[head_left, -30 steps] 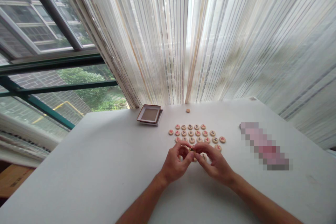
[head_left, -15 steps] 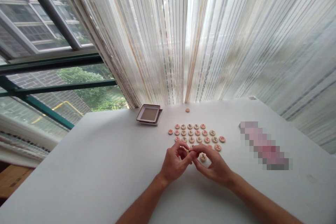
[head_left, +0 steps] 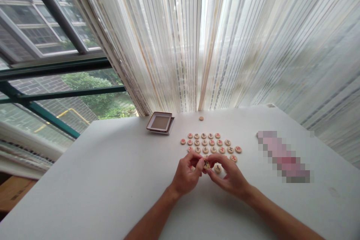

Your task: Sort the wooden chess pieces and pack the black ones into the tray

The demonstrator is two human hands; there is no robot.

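Between the fingertips of my left hand [head_left: 188,172] and my right hand [head_left: 227,174] is a round xiangqi piece [head_left: 206,163], its black character facing me. Both hands pinch it by the edges. Just right of it, a piece with a black character [head_left: 218,168] lies on the table, framed by my right thumb and fingers. Beyond my fingertips, several round wooden pieces [head_left: 204,143] with red or black characters lie in rough rows. A red-marked piece [head_left: 191,168] is partly covered by my left hand, and other near pieces are partly hidden too.
One lone piece [head_left: 201,118] lies near the far edge of the white table [head_left: 112,180]. A shallow box [head_left: 159,122] stands at the back left. On the right lies a pixelated pinkish object [head_left: 284,155]. Striped curtains [head_left: 180,45] hang behind the table, beside a window [head_left: 64,78].
The held piece has been turned so that its black character shows more fully. My left thumb has shifted off its face; both hands stay in nearly the same place.
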